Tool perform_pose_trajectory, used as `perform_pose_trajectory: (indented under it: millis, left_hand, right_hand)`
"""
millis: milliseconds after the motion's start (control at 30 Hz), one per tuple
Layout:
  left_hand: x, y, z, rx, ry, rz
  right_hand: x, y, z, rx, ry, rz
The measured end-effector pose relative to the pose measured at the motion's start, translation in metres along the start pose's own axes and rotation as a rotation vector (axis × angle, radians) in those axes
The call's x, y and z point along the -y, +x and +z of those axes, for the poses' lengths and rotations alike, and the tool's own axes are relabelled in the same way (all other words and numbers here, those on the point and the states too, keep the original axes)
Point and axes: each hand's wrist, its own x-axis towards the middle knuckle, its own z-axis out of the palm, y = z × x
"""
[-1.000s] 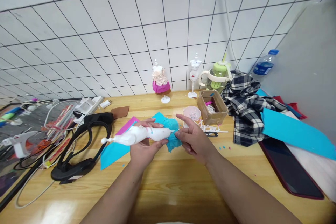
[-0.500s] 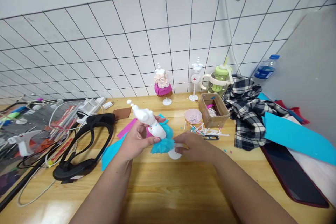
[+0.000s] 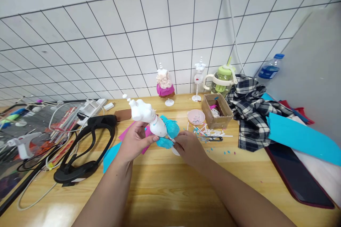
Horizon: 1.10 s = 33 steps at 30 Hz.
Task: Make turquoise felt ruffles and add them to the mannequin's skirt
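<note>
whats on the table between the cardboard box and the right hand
In the head view, small scissors and paper scraps lie between the box and the right hand.

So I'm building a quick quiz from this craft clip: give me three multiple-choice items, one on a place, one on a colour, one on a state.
1. Where is the cardboard box?
A. right of the pink dish
B. left of the black stand
C. on the plaid cloth

2. What colour is the skirt on the held mannequin?
A. red
B. teal
C. yellow

3. How is that mannequin posed?
A. lying on the table
B. tilted, held by the left hand
C. standing by the wall

Key: 1 A, box sits just right of the dish; 2 B, fluffy teal; 3 B, fingers grip it aloft.
</note>
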Motion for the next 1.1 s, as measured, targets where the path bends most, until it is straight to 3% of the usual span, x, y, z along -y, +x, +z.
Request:
perform_pose_trajectory:
  millis: [200,433,567,733,867,1100]
  left_hand:
    - [0.002,-0.001,-0.003,0.015,0.06,0.011]
    - [0.01,-0.002,-0.004,0.047,0.147,-0.028]
    - [0.013,0.001,0.0,0.039,0.324,-0.022]
    - [0.008,0.012,0.003,0.25,0.341,0.02]
    - [0.006,0.022,0.004,0.376,0.427,0.031]
    - [0.003,0.033,0.026,0.277,0.73,0.219]
  right_hand:
    - [-0.003,0.0,0.001,0.005,-0.066,-0.007]
    - [-0.016,0.001,0.009,-0.075,-0.184,0.07]
    - [-0.023,0.001,0.017,-0.028,-0.199,0.099]
    - [-0.031,0.002,0.022,0.052,-0.142,-0.016]
    - [-0.04,0.005,0.024,0.066,-0.128,0.061]
    - [-0.049,0.007,0.028,0.024,-0.156,0.127]
